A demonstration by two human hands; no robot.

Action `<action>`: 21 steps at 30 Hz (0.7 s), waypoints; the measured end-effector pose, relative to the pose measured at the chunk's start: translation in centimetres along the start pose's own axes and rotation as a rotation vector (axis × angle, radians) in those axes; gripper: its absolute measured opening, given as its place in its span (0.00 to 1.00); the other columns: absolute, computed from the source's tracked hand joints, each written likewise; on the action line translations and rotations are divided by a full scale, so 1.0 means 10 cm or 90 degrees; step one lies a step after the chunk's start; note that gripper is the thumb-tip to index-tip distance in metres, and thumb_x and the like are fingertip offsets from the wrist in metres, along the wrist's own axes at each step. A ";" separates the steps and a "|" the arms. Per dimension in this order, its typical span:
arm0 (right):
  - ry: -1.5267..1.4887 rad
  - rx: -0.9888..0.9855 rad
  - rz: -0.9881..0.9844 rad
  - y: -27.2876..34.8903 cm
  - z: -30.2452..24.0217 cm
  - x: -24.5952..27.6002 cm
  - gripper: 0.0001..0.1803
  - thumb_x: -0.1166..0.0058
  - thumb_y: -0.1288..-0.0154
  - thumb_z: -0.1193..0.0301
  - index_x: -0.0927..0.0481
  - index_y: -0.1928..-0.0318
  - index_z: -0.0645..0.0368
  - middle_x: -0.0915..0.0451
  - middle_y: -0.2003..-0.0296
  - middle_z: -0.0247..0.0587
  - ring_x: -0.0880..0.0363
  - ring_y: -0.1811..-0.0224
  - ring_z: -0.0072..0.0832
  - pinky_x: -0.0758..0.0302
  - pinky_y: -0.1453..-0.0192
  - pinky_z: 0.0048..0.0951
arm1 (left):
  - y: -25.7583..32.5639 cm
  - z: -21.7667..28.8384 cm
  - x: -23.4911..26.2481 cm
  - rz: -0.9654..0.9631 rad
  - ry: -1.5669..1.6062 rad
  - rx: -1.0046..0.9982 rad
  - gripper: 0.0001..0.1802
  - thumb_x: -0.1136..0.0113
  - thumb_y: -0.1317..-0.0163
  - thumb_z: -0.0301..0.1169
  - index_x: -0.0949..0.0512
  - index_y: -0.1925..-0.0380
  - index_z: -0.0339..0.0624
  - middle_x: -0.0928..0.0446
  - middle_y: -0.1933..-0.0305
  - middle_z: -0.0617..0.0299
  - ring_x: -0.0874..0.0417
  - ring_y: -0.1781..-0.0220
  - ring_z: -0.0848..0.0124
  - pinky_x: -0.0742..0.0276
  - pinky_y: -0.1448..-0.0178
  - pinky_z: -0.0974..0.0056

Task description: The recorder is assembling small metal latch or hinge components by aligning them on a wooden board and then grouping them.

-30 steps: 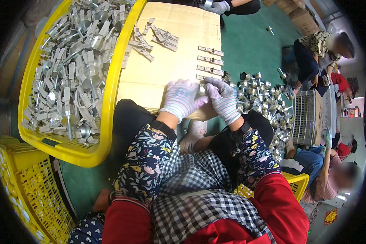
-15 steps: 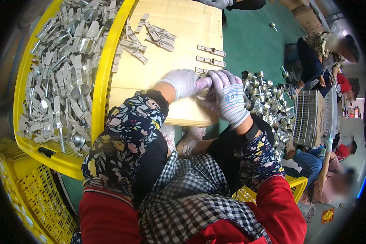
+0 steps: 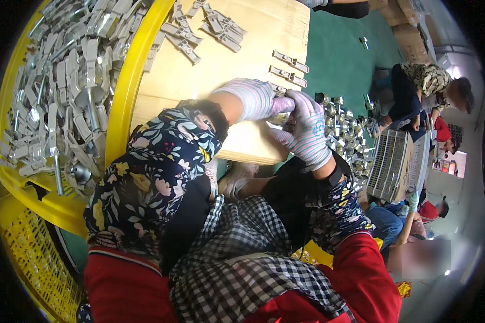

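Note:
Both my hands, in striped white gloves, meet over the near right corner of a wooden board (image 3: 253, 142). My left hand (image 3: 248, 99) is closed, its thumb and fingers pointing to the right. My right hand (image 3: 308, 132) curls in from the right with fingertips bent against the left hand's. A small, dark, shiny part shows between them, mostly hidden by the gloves, so its kind is unclear. Just beyond the fingers lie grey plastic clips (image 3: 288, 76) in a row, the nearest partly covered. More clips (image 3: 221, 29) are heaped loosely farther back on the board.
At left stands a yellow crate (image 3: 125, 107) full of grey clips joined to metal cups and bolts. Metal cups with bolts (image 3: 350, 126) are piled right of the board, above the green floor (image 3: 334, 59). Other people sit at far right, beside a white slatted crate (image 3: 385, 161).
My view has shifted, so the board and clips sit farther right in it. The right hand's thumb has spread lower, away from its fingers. Both hands stay together at the board's corner.

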State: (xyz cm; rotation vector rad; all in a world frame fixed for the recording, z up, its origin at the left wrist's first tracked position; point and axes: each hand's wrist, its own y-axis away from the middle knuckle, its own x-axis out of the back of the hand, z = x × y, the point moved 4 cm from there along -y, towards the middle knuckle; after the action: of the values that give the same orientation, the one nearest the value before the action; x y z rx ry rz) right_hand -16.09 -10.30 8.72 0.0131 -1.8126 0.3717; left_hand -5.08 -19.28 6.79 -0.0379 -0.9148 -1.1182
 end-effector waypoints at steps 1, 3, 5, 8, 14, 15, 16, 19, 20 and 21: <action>-0.017 0.013 0.036 0.02 -0.02 0.02 0.41 0.32 0.67 0.55 0.30 0.49 0.57 0.26 0.54 0.46 0.29 0.50 0.44 0.38 0.44 0.44 | -0.02 0.00 -0.01 0.003 0.008 -0.001 0.44 0.70 0.41 0.66 0.21 0.59 0.35 0.22 0.58 0.42 0.22 0.52 0.52 0.31 0.45 0.55; -0.010 0.006 0.019 0.00 -0.03 0.06 0.40 0.31 0.67 0.55 0.29 0.49 0.56 0.25 0.55 0.45 0.29 0.51 0.44 0.38 0.45 0.42 | -0.03 0.00 -0.02 -0.023 -0.023 0.013 0.43 0.70 0.41 0.65 0.21 0.59 0.35 0.22 0.58 0.43 0.22 0.52 0.52 0.31 0.45 0.55; 0.012 0.010 -0.022 -0.05 -0.05 0.07 0.39 0.31 0.66 0.55 0.29 0.50 0.55 0.24 0.57 0.43 0.28 0.52 0.43 0.37 0.46 0.41 | 0.02 -0.03 -0.02 0.001 -0.011 -0.019 0.43 0.71 0.41 0.65 0.22 0.58 0.35 0.22 0.58 0.42 0.22 0.52 0.52 0.31 0.45 0.55; 0.012 -0.009 -0.053 -0.10 -0.04 0.08 0.38 0.32 0.66 0.53 0.28 0.51 0.55 0.22 0.61 0.42 0.28 0.55 0.44 0.37 0.46 0.40 | -0.02 -0.06 0.00 0.046 -0.031 -0.046 0.44 0.70 0.41 0.65 0.21 0.60 0.34 0.22 0.59 0.43 0.21 0.54 0.53 0.30 0.46 0.56; 0.049 -0.024 -0.097 -0.16 -0.02 0.10 0.38 0.34 0.66 0.48 0.26 0.53 0.56 0.22 0.61 0.45 0.27 0.55 0.44 0.36 0.46 0.41 | -0.11 -0.51 0.27 0.034 0.193 0.127 0.46 0.71 0.44 0.69 0.20 0.65 0.34 0.21 0.62 0.46 0.22 0.56 0.55 0.31 0.46 0.58; 0.050 -0.022 -0.096 -0.18 -0.02 0.11 0.38 0.34 0.66 0.48 0.26 0.53 0.56 0.22 0.61 0.45 0.27 0.55 0.44 0.36 0.46 0.41 | -0.10 -0.57 0.32 0.097 0.218 0.120 0.46 0.72 0.44 0.69 0.20 0.65 0.35 0.21 0.61 0.46 0.22 0.55 0.54 0.32 0.45 0.58; 0.058 -0.044 -0.127 -0.20 0.01 0.10 0.39 0.34 0.65 0.48 0.26 0.53 0.56 0.22 0.61 0.46 0.27 0.54 0.44 0.36 0.46 0.41 | -0.09 -0.60 0.36 0.160 0.243 0.113 0.47 0.73 0.44 0.69 0.20 0.65 0.36 0.21 0.61 0.45 0.22 0.54 0.54 0.33 0.44 0.58; 0.082 -0.081 -0.191 -0.28 0.05 0.11 0.39 0.35 0.65 0.47 0.25 0.52 0.57 0.22 0.61 0.45 0.27 0.54 0.43 0.37 0.46 0.41 | -0.08 -0.50 0.34 0.193 0.183 0.103 0.47 0.74 0.44 0.69 0.19 0.65 0.36 0.22 0.60 0.44 0.23 0.54 0.52 0.33 0.44 0.58; 0.097 -0.096 -0.223 -0.32 0.06 0.12 0.39 0.35 0.65 0.47 0.24 0.52 0.57 0.22 0.62 0.44 0.26 0.54 0.42 0.37 0.46 0.41 | -0.07 -0.44 0.33 0.189 0.157 0.079 0.46 0.75 0.42 0.67 0.20 0.64 0.37 0.22 0.58 0.43 0.23 0.52 0.51 0.34 0.43 0.56; 0.095 -0.093 -0.223 -0.37 0.04 0.13 0.39 0.35 0.65 0.47 0.24 0.52 0.57 0.22 0.62 0.44 0.26 0.54 0.42 0.37 0.46 0.41 | -0.05 -0.44 0.31 0.191 0.157 0.082 0.46 0.75 0.42 0.67 0.20 0.64 0.37 0.22 0.58 0.43 0.23 0.52 0.51 0.34 0.43 0.56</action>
State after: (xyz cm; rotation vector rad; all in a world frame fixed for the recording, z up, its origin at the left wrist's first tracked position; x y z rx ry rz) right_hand -16.12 -13.68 10.77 0.1941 -1.6465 -0.0081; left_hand -2.40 -23.85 5.72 0.0663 -0.7298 -0.7642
